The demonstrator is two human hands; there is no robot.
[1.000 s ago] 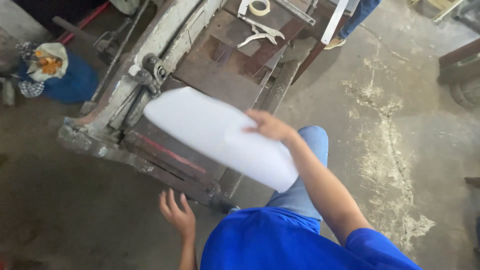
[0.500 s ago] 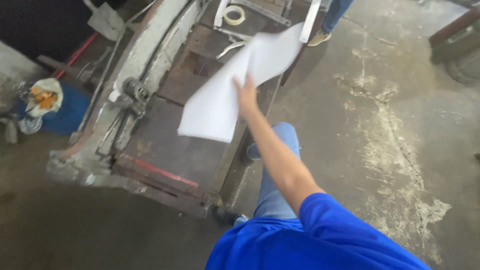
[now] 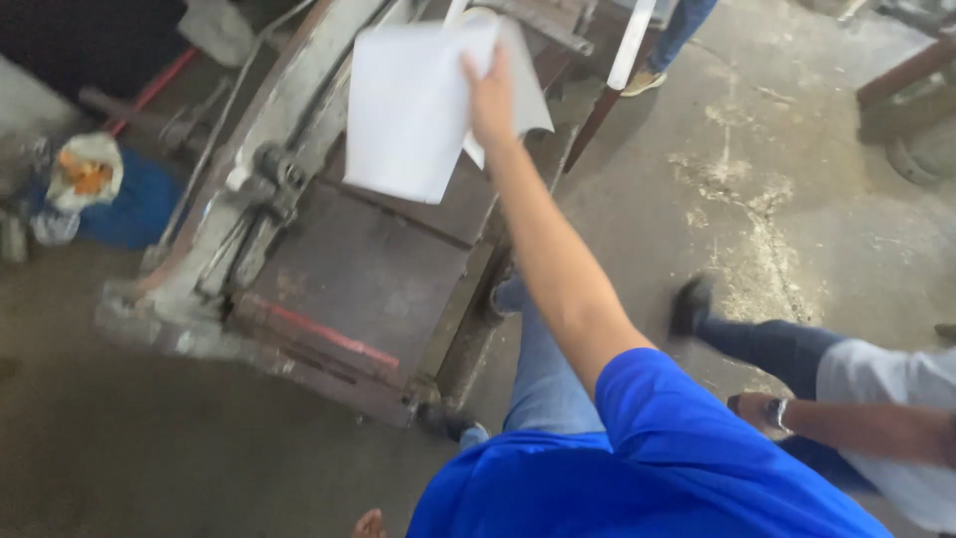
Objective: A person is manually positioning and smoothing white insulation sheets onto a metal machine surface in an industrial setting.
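the right hand (image 3: 491, 100) grips white paper sheets (image 3: 418, 105) by one edge, so they hang over the metal machine (image 3: 349, 269) at upper centre. the left hand (image 3: 368, 524) is barely visible at the bottom edge; i cannot tell its state.

A worn grey metal cutting machine (image 3: 329, 289) with a red bar stands before me on the stained concrete floor (image 3: 757, 199). A blue bag (image 3: 134, 209) lies left; another person's dark shoe (image 3: 689, 304) steps beside me.
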